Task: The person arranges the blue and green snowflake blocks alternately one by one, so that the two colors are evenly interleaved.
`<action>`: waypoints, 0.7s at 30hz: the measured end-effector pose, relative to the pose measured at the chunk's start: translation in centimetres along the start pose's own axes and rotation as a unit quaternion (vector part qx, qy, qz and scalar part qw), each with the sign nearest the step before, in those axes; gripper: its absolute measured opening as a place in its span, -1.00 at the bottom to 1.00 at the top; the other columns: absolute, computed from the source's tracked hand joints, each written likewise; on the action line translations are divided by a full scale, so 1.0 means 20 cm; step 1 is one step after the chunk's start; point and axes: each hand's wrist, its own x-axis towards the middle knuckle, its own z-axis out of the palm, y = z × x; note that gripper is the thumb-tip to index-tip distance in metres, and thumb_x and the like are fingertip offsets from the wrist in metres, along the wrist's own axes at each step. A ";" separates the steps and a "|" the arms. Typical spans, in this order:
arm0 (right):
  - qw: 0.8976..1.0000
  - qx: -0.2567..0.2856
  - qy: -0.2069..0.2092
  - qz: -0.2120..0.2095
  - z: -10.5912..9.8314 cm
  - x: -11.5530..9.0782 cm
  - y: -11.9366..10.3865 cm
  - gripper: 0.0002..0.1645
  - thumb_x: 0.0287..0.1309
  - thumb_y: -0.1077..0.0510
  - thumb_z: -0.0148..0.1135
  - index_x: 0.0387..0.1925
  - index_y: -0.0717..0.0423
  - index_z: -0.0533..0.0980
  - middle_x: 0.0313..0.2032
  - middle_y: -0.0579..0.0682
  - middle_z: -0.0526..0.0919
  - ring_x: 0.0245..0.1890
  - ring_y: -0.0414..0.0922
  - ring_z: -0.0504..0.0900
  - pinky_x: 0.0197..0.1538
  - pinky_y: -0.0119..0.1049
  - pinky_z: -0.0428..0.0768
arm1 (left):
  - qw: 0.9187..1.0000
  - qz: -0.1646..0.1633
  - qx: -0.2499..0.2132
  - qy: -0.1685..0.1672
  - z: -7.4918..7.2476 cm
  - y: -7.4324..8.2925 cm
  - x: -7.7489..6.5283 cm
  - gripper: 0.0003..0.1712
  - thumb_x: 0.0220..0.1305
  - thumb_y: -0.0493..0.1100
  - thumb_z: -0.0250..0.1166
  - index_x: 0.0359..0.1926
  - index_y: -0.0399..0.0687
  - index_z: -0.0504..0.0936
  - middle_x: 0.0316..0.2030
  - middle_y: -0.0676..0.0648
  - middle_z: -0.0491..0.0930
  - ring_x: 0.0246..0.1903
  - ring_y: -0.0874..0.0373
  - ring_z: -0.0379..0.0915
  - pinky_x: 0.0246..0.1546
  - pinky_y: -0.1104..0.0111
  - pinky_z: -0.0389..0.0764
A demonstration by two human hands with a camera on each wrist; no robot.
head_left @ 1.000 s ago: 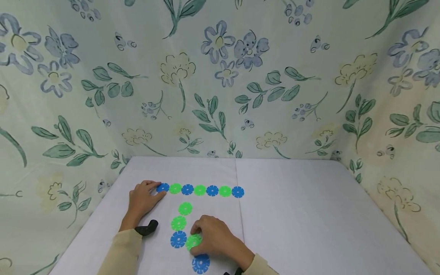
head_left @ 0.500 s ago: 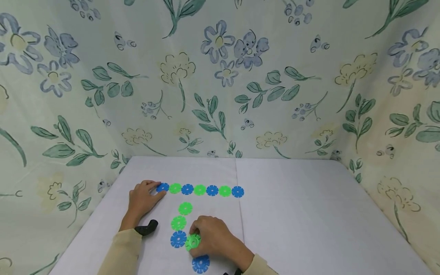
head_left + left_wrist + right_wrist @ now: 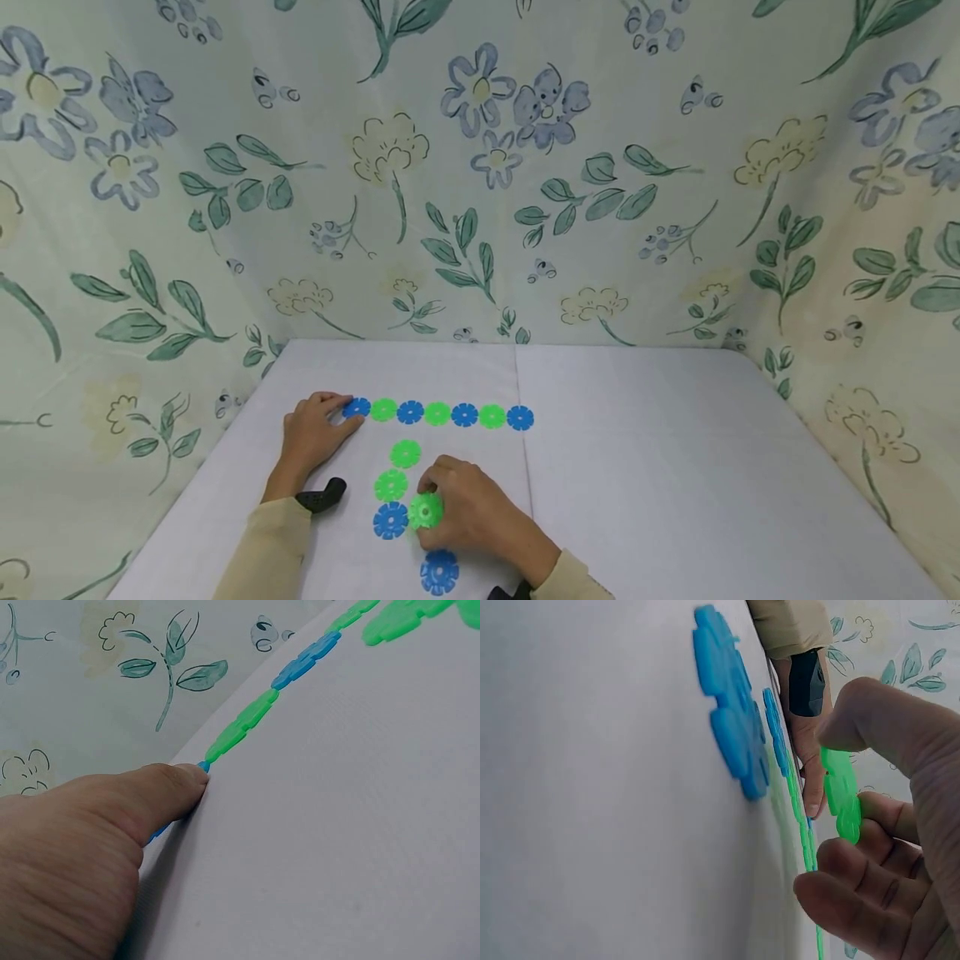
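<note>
My left hand (image 3: 315, 432) is at the left end of a row of alternating blue and green snowflake discs. Its thumb and a finger pinch the end blue snowflake disc (image 3: 357, 407) by its edges; the left wrist view shows the thumb (image 3: 187, 778) against that disc. My right hand (image 3: 476, 512) pinches a green snowflake disc (image 3: 426, 511), held tilted up between thumb and finger. In the right wrist view this green disc (image 3: 841, 791) is off the table. Just left of it lies a blue snowflake disc (image 3: 391, 520).
Two loose green snowflake discs, an upper one (image 3: 406, 454) and a lower one (image 3: 391, 485), lie flat below the row. Another blue snowflake disc (image 3: 439, 572) is near the front edge of view. The white-covered table (image 3: 637, 467) meets floral cloth walls (image 3: 480, 250).
My right hand has picked the green snowflake disc up off the table and raised it slightly. My left hand stays in place at the row's end.
</note>
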 end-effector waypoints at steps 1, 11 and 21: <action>1.000 0.002 0.003 -0.004 0.00 0.00 0.00 -0.54 -0.19 -0.11 0.56 -0.18 -0.13 0.65 -0.30 -0.32 0.57 -0.42 -0.48 0.43 -0.28 -0.61 0.46 | 1.000 0.001 0.001 0.000 0.00 0.00 0.00 -0.33 0.23 0.24 0.36 0.27 0.03 0.59 0.24 -0.26 0.48 0.19 -0.26 0.37 0.07 -0.14 0.27; 0.999 0.041 0.019 -0.006 -0.07 0.00 0.00 -0.52 -0.13 -0.06 0.56 -0.11 -0.04 0.65 -0.27 -0.25 0.66 -0.45 -0.44 0.49 -0.38 -0.64 0.48 | 1.000 0.011 0.003 0.004 0.01 0.00 0.01 -0.33 0.22 0.26 0.36 0.25 0.03 0.61 0.22 -0.27 0.50 0.16 -0.26 0.40 0.02 -0.11 0.29; 0.997 0.015 0.074 -0.027 -0.17 -0.01 0.00 -0.49 -0.17 -0.01 0.56 -0.08 -0.03 0.68 -0.30 -0.24 0.70 -0.49 -0.42 0.51 -0.42 -0.65 0.45 | 1.000 0.006 0.002 -0.005 0.00 0.00 0.00 -0.33 0.25 0.27 0.33 0.27 0.04 0.59 0.24 -0.26 0.48 0.19 -0.26 0.38 0.05 -0.13 0.27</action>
